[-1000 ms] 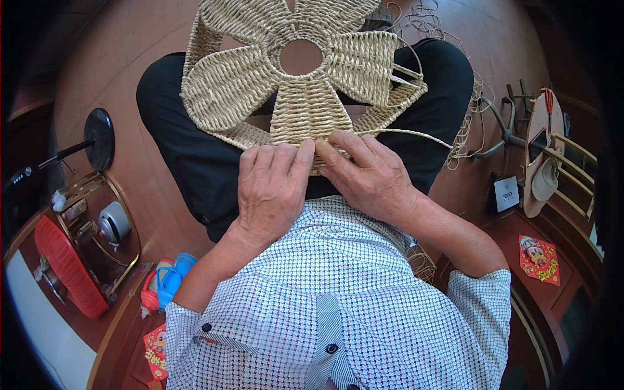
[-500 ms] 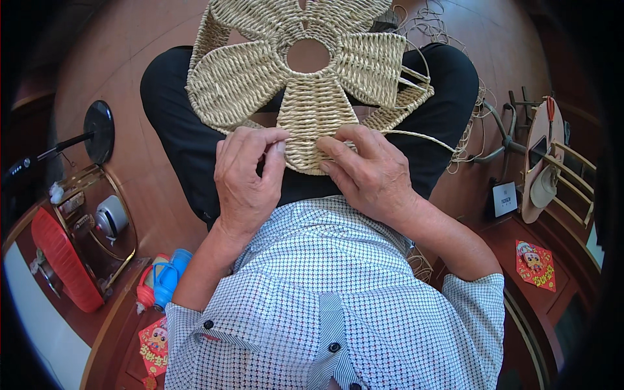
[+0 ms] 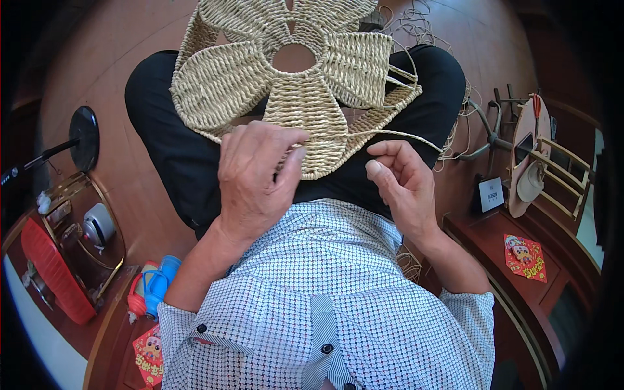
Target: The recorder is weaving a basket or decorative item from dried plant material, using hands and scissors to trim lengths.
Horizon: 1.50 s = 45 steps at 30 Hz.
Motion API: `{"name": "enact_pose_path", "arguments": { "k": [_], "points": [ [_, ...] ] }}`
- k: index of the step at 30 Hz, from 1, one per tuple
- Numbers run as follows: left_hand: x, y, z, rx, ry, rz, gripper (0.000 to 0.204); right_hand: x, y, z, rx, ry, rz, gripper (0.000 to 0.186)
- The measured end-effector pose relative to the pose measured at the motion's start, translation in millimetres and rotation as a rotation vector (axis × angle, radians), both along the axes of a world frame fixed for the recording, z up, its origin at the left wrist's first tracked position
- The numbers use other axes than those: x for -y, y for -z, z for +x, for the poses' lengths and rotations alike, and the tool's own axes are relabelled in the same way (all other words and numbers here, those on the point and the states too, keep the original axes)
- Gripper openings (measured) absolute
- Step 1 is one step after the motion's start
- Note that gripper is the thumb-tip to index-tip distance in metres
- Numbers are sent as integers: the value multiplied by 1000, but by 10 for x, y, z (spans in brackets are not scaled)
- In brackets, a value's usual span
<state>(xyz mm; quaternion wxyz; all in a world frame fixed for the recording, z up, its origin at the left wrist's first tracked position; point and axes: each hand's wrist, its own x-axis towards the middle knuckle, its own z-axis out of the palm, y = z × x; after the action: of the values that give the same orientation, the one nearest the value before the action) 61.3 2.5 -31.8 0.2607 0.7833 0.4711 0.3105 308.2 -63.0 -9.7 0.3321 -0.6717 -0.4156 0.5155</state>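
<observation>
A flower-shaped woven piece [image 3: 312,107], made of pale twisted straw cord, lies across my lap with a round hole at its middle. My left hand [image 3: 260,175] is over the left side of the nearest petal. Its fingers are loosely curled, and the index finger and thumb tips are slightly apart at the petal's surface. The undersides of the other fingers are hidden. To the right of that petal, my right hand [image 3: 411,188] is off the weave, thumb and index finger apart with nothing visible between them. A loose cord [image 3: 409,134] runs from the weave past its fingertips.
Tangled cord [image 3: 416,29] lies on the floor beyond my right knee. At left are a round black stand base [image 3: 84,138], a red basin [image 3: 55,270] and a blue bottle [image 3: 156,286]. A metal-legged stand [image 3: 491,133] and a wooden rack [image 3: 565,175] are at right.
My right hand has come off the nearest petal and moved right. My left hand has shifted right over the petal. The whole view has shifted slightly, with the woven piece further left.
</observation>
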Motion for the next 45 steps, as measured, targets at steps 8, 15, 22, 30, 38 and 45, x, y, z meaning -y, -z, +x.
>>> {"name": "enact_pose_path", "arguments": {
  "k": [8, 15, 22, 30, 38, 45],
  "points": [
    [-101, -12, 565, -10, 201, 45, 32, -29, 45, 192, -664, 414, -181, 38],
    [-200, -81, 132, 341, -142, -165, 15, -73, 1, 377, -490, 451, 6, 31],
    [-320, -9, -459, 623, -365, -385, 16, -223, -244, 1142, -516, 443, 258, 28],
    [-291, 79, -632, 608, -386, -396, 16, -367, -690, 2001, -693, 412, 433, 36],
    [-301, 68, -619, 464, -369, -424, 14, -556, -906, 1544, -24, 375, 519, 40],
    [-241, 8, -433, 253, -306, -316, 13, -380, -469, 434, 388, -247, 313, 14]
  ]
}}
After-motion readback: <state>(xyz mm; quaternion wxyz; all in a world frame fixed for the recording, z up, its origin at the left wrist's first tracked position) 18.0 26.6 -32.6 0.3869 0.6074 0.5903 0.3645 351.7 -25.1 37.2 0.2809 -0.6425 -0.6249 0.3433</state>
